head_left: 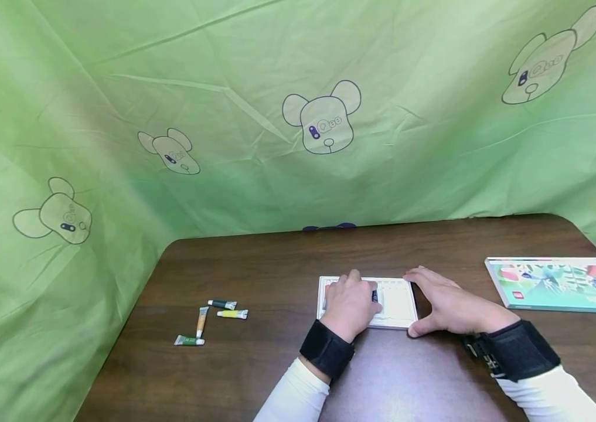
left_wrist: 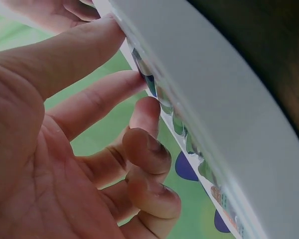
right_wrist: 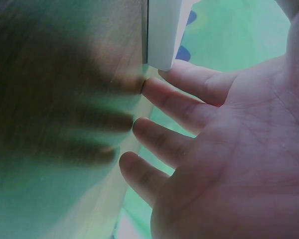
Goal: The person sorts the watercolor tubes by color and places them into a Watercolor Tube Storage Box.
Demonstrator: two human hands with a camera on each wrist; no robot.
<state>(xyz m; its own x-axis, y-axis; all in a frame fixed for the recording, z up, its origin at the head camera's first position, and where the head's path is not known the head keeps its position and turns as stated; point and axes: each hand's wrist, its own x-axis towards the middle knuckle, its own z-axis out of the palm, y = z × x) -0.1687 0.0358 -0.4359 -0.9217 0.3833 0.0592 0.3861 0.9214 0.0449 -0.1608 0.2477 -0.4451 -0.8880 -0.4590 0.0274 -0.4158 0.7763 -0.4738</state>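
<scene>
A shallow white plastic tray [head_left: 401, 302] lies on the table with small paint tubes in its left part, some of them hidden under a hand. My left hand [head_left: 349, 306] is over that part, thumb and index finger at either side of a dark blue paint tube [head_left: 374, 296]. In the left wrist view this tube [left_wrist: 148, 82] shows between the two fingertips, and the other fingers are curled back. My right hand [head_left: 448, 303] holds the tray's right end, thumb at the near corner and fingers at the far one.
Several loose paint tubes lie to the left: dark green [head_left: 222, 304], yellow [head_left: 232, 314], orange [head_left: 201, 322] and green [head_left: 189, 340]. A flat turquoise box [head_left: 566, 284] lies at the right. Behind the brown table [head_left: 255, 363] hangs a green cloth [head_left: 234, 187].
</scene>
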